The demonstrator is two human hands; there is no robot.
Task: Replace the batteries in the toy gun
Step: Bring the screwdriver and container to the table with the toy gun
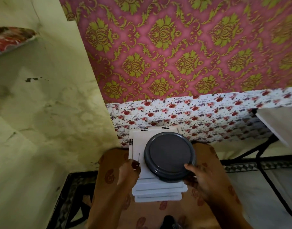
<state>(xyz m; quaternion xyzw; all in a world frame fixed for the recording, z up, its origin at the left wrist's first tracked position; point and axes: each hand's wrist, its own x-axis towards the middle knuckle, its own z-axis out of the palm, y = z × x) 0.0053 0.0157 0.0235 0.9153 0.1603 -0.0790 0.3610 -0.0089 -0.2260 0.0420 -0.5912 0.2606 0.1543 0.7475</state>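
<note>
Both hands sit low in the head view, at the near end of a stack held over the person's lap. Left hand (130, 169): fingers curled at the left edge of the stack of white plastic trays (157, 190), apparently also pinching a thin dark pin-like item, too small to identify. Right hand (201, 177): fingers and thumb curled round the near right rim of the round dark grey container lid (169, 156), gripping it.

Toy gun: not visible anywhere in frame. No batteries visible either. Whether they lie inside the grey container or the white trays cannot be told; the lid is seated and hides whatever is under it.

Layout. Grey container rests on top of the white trays, toward their far right part. Trays are rectangular, long axis running away from the person; vent slots show at the far and left edges. Container lies directly between the two hands and just ahead of them; the right hand is the one on it, the left hand steadies the stack beside it.

Judgement: task is at its outset, items being fetched or set out. Next move likely turns on the right hand lifting or twisting the lid while the left holds the trays level.

Surround: orange printed garment (109, 187) over the knees, floral cloth (200, 116) ahead, pink and gold wallpaper (175, 47) above it, stained pale wall (42, 104) to the left.
</note>
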